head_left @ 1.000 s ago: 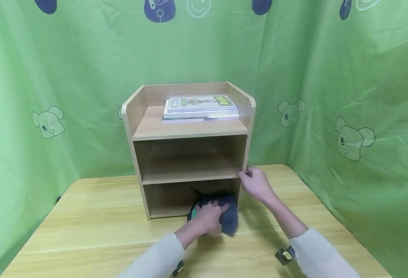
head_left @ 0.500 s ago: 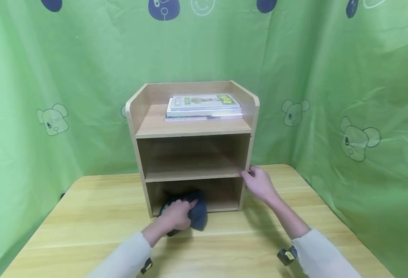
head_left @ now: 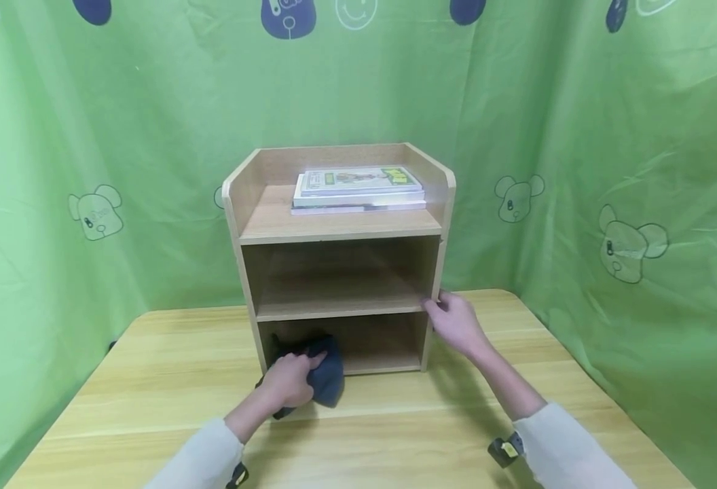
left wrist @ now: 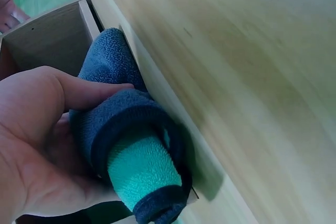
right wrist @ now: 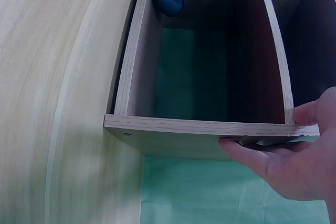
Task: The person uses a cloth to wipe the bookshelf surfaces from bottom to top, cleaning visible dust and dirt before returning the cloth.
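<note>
My left hand grips a folded terry cloth, dark blue with a teal part, at the left front of the bottom compartment of a wooden shelf. In the left wrist view, thumb and fingers close round the cloth, and its teal roll with a dark blue edge faces the camera. The cloth lies along the bottom board's front edge. My right hand holds the shelf's right side panel at the middle board's height. From the right wrist view, that hand has the panel's edge between thumb and fingers.
Several thin books lie stacked on the shelf's top board. The shelf stands on a light wood table. Green curtains with bear drawings hang behind and on both sides.
My left hand has moved left with the cloth, from the right end of the bottom compartment to its left end. My right hand keeps holding the side panel.
</note>
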Tool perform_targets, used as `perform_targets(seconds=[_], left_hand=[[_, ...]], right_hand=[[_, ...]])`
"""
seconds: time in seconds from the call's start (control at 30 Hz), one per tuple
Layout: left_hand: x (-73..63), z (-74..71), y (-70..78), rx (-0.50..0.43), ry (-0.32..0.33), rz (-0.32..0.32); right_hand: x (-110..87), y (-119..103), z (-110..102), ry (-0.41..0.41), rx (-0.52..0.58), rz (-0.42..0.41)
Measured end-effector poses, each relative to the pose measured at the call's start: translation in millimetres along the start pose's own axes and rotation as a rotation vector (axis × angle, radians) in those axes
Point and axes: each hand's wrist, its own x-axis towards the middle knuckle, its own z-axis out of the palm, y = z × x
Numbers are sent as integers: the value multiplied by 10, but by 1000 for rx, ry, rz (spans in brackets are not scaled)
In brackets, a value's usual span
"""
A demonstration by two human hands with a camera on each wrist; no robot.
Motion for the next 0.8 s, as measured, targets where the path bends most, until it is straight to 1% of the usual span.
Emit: perform_targets(seconds=[0.23,0.4,0.5,0.67,0.8], left_hand=[[-17,33,84,77,15,-47],[0,40,109,76,14,-89],[29,36,144,82,-3,-109],[73,66,284,70,-36,-129],[133,138,460,62,-52,-125]], right_hand=[[2,-14,10,9,1,2],[16,-43,8,3,20,1],[19,-59,0,-1,30,1],[10,-51,-5,0,17,7],[0,-39,-1,-1,12,18]])
